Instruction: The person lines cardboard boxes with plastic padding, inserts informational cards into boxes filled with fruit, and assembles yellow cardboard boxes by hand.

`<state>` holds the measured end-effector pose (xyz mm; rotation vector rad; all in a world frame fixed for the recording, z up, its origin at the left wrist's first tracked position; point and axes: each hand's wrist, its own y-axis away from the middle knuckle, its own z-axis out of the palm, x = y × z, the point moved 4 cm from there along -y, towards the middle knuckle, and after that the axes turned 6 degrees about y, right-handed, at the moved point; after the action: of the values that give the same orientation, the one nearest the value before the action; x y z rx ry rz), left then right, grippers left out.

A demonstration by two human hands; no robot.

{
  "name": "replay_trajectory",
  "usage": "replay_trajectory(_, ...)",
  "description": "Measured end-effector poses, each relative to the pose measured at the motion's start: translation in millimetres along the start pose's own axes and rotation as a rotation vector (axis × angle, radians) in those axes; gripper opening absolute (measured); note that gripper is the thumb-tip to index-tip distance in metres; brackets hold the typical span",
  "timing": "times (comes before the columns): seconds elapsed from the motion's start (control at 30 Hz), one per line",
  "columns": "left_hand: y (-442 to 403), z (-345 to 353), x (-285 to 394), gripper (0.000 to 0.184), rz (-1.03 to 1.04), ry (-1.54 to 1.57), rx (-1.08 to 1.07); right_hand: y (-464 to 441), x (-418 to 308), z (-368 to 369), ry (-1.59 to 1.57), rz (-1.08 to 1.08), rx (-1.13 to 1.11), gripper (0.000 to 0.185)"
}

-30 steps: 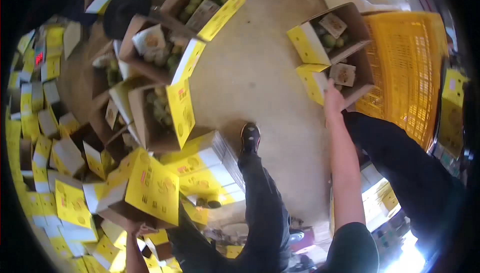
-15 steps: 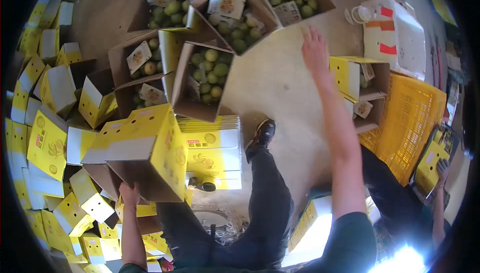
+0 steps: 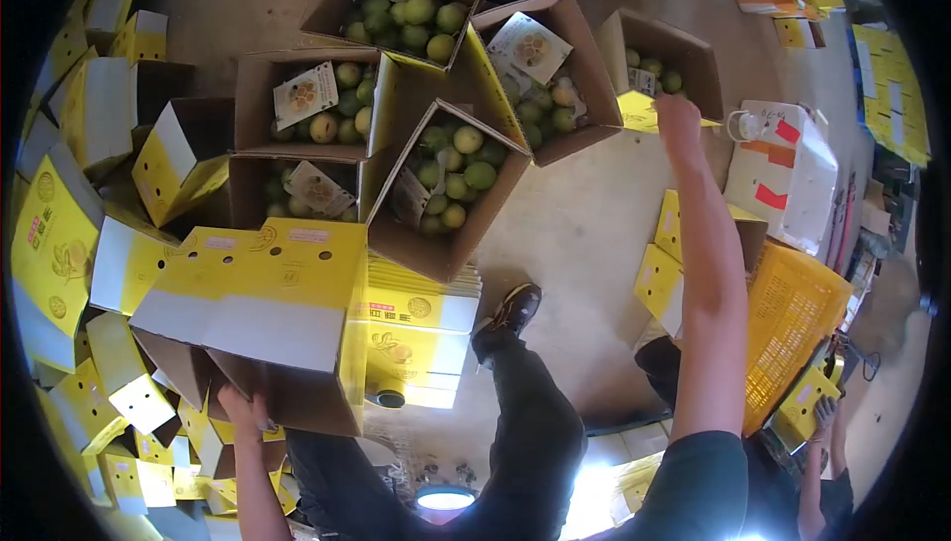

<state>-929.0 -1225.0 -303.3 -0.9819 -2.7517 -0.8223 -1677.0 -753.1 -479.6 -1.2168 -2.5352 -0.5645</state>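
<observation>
My left hand (image 3: 243,414) grips the lower edge of an empty yellow and white carton (image 3: 258,293), which is tilted with its opening toward me. Stretched forward, my right hand (image 3: 678,115) is closed on the near yellow flap of a carton of green fruit (image 3: 662,46). Its fingertips are partly hidden behind the hand. Between my hands, a brown-walled carton (image 3: 401,244) holds green fruit and a card. Another carton with fruit and a white card (image 3: 594,135) stands behind it.
Other fruit cartons (image 3: 253,95) stand at the upper left. Many empty cartons (image 3: 94,125) are piled along the left. Folded cartons (image 3: 421,343) lie stacked by my foot. On the right are a white foam box (image 3: 783,179), a yellow crate (image 3: 792,313) and a co-worker's hand (image 3: 824,414).
My right hand has left the right-hand cartons and moved forward to the far fruit carton, closing on its flap. The view has turned. The empty carton remains in my left hand.
</observation>
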Motion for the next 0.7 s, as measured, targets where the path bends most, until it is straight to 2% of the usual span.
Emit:
replay_trajectory(0.07,0.7,-0.5,-10.5,0.051,0.085,-0.223,-0.066,-16.9,-6.3,-31.8,-0.032,0.189,-0.100,0.023)
replay_trajectory(0.13,-6.1,-2.8,-3.9,0.050,0.073,-0.174,-0.107,-32.8,-12.5,-35.6,-0.091,0.316,-0.027,0.027)
replay_trajectory(0.17,-8.9,-4.4,2.3,0.051,0.063,-0.133,-0.161,-42.4,-16.7,-28.6,-0.070,0.359,-0.100,0.031)
replay_trajectory(0.2,-9.1,-7.2,7.2,0.053,0.067,-0.168,-0.123,-47.2,-25.2,-28.2,-0.139,0.445,-0.079,0.030)
replay_trajectory(0.27,-11.4,-5.9,0.9,0.054,0.112,-0.161,-0.086,-61.1,-49.8,-16.2,-0.269,0.346,0.011,0.031)
replay_trajectory(0.3,-17.8,-9.8,11.6,0.055,0.056,-0.114,-0.135,-65.9,-60.9,-16.2,-0.302,0.319,0.025,0.031)
replay_trajectory(0.37,-12.8,-7.9,-3.5,0.041,0.121,-0.233,0.028,-64.3,-64.4,-16.2,-0.555,0.318,0.136,0.035)
replay_trajectory(0.4,-25.7,-16.5,37.3,0.042,0.051,-0.111,0.024,-56.5,-66.1,-15.6,-0.765,0.404,0.180,0.040)
replay_trajectory(0.43,-25.3,-12.9,22.8,0.042,0.060,-0.103,0.005,-48.3,-69.0,-16.3,-0.971,0.484,0.228,0.047)
replay_trajectory(0.47,-19.1,-7.9,-4.1,0.042,0.100,-0.117,-0.008,-37.5,-83.3,-40.6,-0.921,0.523,0.072,0.066)
replay_trajectory(0.5,-11.9,-4.4,-27.1,0.043,0.138,-0.144,-0.004,-35.4,-91.8,-39.4,-0.801,0.557,0.016,0.073)
replay_trajectory(0.53,-1.7,-0.5,-47.4,0.050,0.085,-0.233,-0.030,-32.1,-103.7,-34.1,-0.690,0.597,-0.050,0.081)
replay_trajectory(0.57,1.8,-4.1,-61.3,0.057,0.041,-0.324,-0.067,-40.6,-103.6,-30.4,-0.703,0.625,-0.036,0.078)
replay_trajectory(0.6,-19.0,-19.6,-5.0,0.067,-0.093,-0.189,-0.277,-51.2,-99.9,-15.6,-0.732,0.653,-0.098,0.073)
replay_trajectory(0.63,-19.0,-19.0,-11.1,0.067,-0.072,-0.205,-0.297,-57.8,-94.4,0.0,-0.751,0.684,-0.164,0.069)
replay_trajectory(0.67,-15.0,-15.2,-19.7,0.071,-0.053,-0.178,-0.211,-60.9,-97.5,4.2,-0.622,0.670,-0.261,0.058)
replay_trajectory(0.7,-13.2,-13.8,-25.1,0.074,-0.031,-0.148,-0.135,-53.0,-100.0,3.4,-0.628,0.553,-0.136,0.053)
